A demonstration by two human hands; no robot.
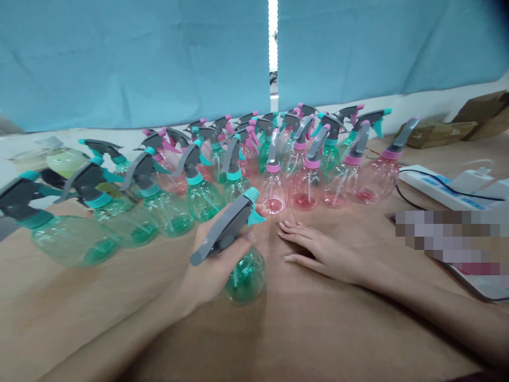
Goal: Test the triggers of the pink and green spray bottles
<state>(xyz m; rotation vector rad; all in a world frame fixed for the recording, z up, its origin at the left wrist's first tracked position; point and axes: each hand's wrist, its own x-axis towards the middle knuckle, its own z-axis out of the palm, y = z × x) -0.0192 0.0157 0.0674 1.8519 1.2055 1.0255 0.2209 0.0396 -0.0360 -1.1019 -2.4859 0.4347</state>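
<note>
Well out to the left of your left hand, a pale yellow-green container (63, 162) stands behind the rest. In front of it, a row of green spray bottles (75, 241) with turquoise collars and grey triggers runs along the table (302, 334), slanting in until its last bottles stand just beyond your left hand (210, 278). That hand is wrapped around the neck of one more green bottle (246, 281), which sits in your grip, nearer to you than the row, with its turquoise nozzle (250, 194) pointing away from you and to the right. You can't tell from here whether its base touches the tabletop.

Past both hands, a mixed cluster of bottles (218, 159) with pink and turquoise collars stands close together. Behind it hangs a blue curtain (139, 63).

Your right hand (318, 249) is apart from the left but near it, palm down on the tabletop, fingers loosely spread and pointing toward the held bottle. Just beyond its fingertips, four pink spray bottles (305, 193) stand in a front line.

To the right of that hand are a white power strip (431, 183) with a dark cable (449, 187) across it and, nearer you, a flat device (487, 289), mostly pixelated. Farther off, beyond the strip, sits a cardboard box (441, 135).
</note>
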